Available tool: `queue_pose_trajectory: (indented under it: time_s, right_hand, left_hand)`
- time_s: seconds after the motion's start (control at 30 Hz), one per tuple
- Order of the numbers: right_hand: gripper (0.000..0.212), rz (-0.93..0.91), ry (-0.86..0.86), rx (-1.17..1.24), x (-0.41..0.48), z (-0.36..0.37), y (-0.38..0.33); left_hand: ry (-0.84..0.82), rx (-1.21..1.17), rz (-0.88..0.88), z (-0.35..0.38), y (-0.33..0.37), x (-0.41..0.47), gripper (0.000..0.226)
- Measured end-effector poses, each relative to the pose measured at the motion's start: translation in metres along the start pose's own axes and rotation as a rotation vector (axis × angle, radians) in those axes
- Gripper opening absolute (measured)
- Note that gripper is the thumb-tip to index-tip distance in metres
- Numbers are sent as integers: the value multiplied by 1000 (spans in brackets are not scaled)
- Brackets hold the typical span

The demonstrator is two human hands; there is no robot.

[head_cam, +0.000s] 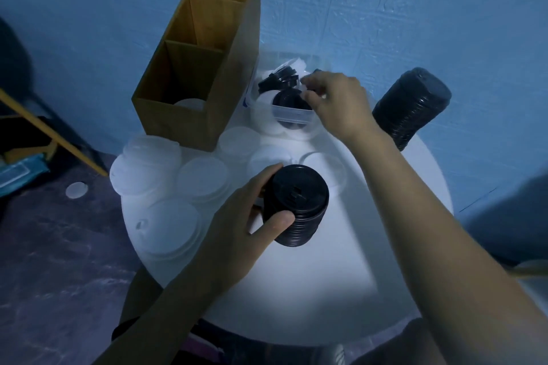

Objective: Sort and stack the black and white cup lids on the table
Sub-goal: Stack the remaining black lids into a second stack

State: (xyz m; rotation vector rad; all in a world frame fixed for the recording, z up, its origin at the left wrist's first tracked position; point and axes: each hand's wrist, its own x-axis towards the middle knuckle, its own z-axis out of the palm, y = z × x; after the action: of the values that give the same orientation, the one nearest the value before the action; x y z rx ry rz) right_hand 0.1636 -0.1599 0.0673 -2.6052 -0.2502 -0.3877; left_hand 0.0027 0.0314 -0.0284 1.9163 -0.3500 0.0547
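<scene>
Gripping a black lid stack (296, 207) in the left hand (237, 216) at the middle of the white table (311, 290), beside spread white lids (201, 178), and pinching a pale lid (304, 89) with the right hand (335, 101) in the clear container (292, 114) beyond.

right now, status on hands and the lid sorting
Left hand grips black lid stack. Right hand in clear container of mixed lids, grasp unclear. White lids loose on table, left side; nothing in the way.
</scene>
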Motion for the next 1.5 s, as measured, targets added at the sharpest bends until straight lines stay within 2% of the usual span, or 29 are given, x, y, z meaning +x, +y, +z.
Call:
queue_pose_trajectory:
  time_s: [0.13, 0.23, 0.37, 0.47, 0.6, 0.77, 1.0, 1.1, 1.2, 1.3, 1.5]
  right_hand:
    - [38, 31, -221, -164, 32, 11, -2]
    - [46, 43, -293, -202, 43, 9, -4]
    - [40, 51, -263, -104, 44, 9, 0]
    - [26, 63, -155, 139, 41, 8, 11]
    - [23, 91, -47, 370, 36, 2, 23]
    - [22, 115, -122, 315, 33, -2, 19]
    - [17, 96, -114, 284, 30, -4, 16]
    - [18, 112, -62, 359, 26, -6, 14]
    - [15, 133, 6, 558, 13, -17, 12]
    - [14, 181, -31, 662, -13, -34, 17]
    - [4, 406, -171, 650, -77, -29, 45]
  left_hand:
    - [-5, -2, -22, -1, 0, -1, 64]
    - [0, 7, -15, -1, 0, 0, 63]
    - [-4, 5, -6, -2, -1, 0, 62]
    - [-8, -6, -11, -2, -1, 0, 64]
    - [-12, -4, -8, -2, 1, -1, 64]
    - [-5, 3, 2, -2, 1, 0, 62]
    - [-2, 5, 9, -2, 2, 0, 61]
    - [-6, -9, 0, -3, 2, 0, 62]
    - [0, 7, 6, -2, 1, 0, 61]
    - [2, -1, 8, -2, -1, 1, 62]
    - [26, -22, 19, 0, -4, 0, 60]
